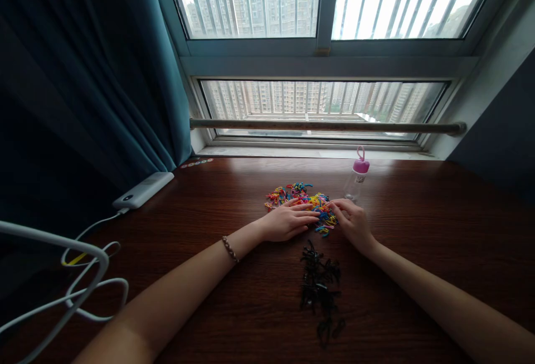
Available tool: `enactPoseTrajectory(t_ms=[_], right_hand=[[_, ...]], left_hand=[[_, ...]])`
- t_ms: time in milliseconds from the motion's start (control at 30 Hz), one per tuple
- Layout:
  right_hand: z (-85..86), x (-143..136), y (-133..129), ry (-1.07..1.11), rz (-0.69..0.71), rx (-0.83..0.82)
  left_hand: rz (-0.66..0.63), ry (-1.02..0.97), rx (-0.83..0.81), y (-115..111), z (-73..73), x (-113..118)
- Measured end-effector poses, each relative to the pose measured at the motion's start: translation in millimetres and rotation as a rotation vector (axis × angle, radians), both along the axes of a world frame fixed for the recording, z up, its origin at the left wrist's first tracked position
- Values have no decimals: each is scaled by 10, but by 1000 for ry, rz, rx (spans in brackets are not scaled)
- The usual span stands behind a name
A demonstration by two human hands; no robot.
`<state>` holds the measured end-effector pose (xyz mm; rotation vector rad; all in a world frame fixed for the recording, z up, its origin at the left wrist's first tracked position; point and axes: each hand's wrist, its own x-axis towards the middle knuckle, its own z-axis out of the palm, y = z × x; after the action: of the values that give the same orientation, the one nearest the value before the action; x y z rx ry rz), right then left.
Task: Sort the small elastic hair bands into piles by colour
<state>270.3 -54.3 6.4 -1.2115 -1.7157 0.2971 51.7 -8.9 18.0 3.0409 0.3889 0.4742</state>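
Note:
A loose heap of small bright hair ties, in red, yellow, blue, pink and other colours, lies on the dark brown table. My left hand rests flat over its near left part with the fingers stretched out, hiding some of the ties. At the heap's right edge, my right hand has its thumb and index finger close together among the ties. Whatever is between those fingertips is too small to name. Nearer to me, below the coloured heap, black hair ties form a separate long pile.
Just behind my right hand stands a clear bottle with a pink lid and loop. A white power bank with a looped white cable is at the left by a blue curtain. A window with a rail borders the far table edge.

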Motion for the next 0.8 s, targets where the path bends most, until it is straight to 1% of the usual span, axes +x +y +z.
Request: enactPoseTrajectory(t_ms=[67,167,333,433,533,600,667,733,800], right_hand=[[-84,48,75,-21,-56,-10],[-140,69,109,-30,-76,-29],[-153,56,113,-68,-43,-27],[-162,58,126,-85,-34,-17],[-161,50,120,-125,-9,40],[-153,31,97,-184,32,92],[-143,7,69,-262,77,134],[-138,-13,50,-334,119,153],[-142,-21,46,-380,150,144]], left_hand=[[41,4,-23,20,-23,6],[172,-52,-47,64,-79,5],[417,-160,-52,116,-169,9],[526,-200,-28,148,-212,10],[613,-223,-17,182,-240,5],[654,-251,-21,198,-247,-2],[669,-307,-20,206,-240,-7],[640,-377,-6,202,-223,-7],[580,-451,5,189,-201,-4]])
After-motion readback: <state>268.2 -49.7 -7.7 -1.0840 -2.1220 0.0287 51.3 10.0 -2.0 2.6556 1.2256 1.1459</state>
